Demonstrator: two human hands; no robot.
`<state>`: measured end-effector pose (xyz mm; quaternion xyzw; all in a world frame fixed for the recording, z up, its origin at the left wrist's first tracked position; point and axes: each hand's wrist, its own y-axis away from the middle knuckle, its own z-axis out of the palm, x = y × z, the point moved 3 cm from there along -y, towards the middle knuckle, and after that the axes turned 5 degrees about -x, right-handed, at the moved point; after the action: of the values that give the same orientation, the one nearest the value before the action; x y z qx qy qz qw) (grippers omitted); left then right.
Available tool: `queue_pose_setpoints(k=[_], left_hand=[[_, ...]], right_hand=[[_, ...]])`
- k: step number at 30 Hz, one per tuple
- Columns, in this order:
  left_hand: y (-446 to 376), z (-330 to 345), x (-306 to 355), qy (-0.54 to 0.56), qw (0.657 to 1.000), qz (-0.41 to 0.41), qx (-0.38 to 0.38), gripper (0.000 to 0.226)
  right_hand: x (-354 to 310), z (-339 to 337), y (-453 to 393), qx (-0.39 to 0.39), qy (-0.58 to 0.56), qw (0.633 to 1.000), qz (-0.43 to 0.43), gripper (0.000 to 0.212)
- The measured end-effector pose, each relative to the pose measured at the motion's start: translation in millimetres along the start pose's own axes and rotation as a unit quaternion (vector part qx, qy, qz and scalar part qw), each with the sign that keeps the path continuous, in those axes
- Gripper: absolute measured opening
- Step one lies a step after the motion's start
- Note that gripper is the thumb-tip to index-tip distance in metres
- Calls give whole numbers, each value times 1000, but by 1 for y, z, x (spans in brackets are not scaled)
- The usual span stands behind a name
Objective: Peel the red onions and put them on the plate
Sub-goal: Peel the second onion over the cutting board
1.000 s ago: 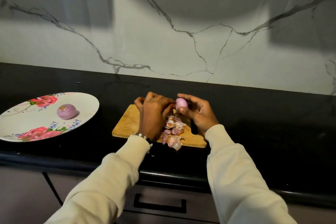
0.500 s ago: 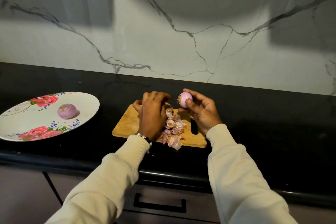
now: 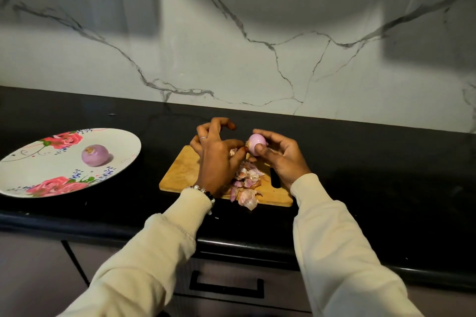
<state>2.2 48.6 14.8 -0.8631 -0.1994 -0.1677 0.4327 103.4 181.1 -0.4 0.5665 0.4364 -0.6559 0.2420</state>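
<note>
My right hand (image 3: 279, 156) grips a small pale-pink peeled onion (image 3: 256, 142) above the wooden cutting board (image 3: 184, 171). My left hand (image 3: 215, 153) is beside it, thumb and forefinger pinching at the onion's left end, where a bit of skin shows; the other fingers are spread and raised. A pile of loose pink onion skins (image 3: 246, 183) lies on the board below the hands. A second peeled onion (image 3: 94, 155) sits in the middle of the white plate with red roses (image 3: 33, 177) at the left.
The board and plate lie on a black countertop (image 3: 373, 175) against a white marbled wall. A dark knife handle (image 3: 275, 179) lies on the board's right side, partly under my right hand. Drawer fronts with a black handle (image 3: 226, 284) are below the counter edge.
My right hand has lifted the onion slightly up and right and turned it. My left hand has opened its outer fingers and now pinches at the onion's end.
</note>
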Motion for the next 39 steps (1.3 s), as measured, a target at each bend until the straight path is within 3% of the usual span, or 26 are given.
queue_pose_setpoints(k=[7, 12, 15, 19, 23, 26, 31, 35, 39], left_hand=[[0, -3, -3, 100, 993, -46, 29, 11], [-2, 3, -8, 6, 995, -95, -4, 31], [-1, 5, -9, 3, 995, -97, -37, 28], [-3, 7, -11, 82, 992, -82, -57, 15], [-3, 6, -17, 129, 987, -91, -21, 25], [-2, 5, -15, 95, 990, -104, -11, 30], [-1, 0, -14, 35, 993, -110, 16, 16], [3, -5, -17, 117, 987, -108, -4, 24], [9, -31, -16, 79, 992, -100, -13, 18]], right_hand=[[-2, -1, -1, 11, 87, 996, -20, 51], [-6, -2, 2, 22, 45, 998, -27, 66], [-7, -2, 2, 20, 32, 999, -35, 67], [-7, -2, 2, 15, 21, 999, -38, 65], [-4, -2, 2, 27, 26, 999, -32, 54], [-2, -2, 2, 34, 44, 998, -19, 50], [-6, 1, 8, 59, 173, 982, -39, 53], [-12, 6, 15, 85, 81, 993, -21, 57], [-23, 16, 19, 96, 26, 995, 5, 59]])
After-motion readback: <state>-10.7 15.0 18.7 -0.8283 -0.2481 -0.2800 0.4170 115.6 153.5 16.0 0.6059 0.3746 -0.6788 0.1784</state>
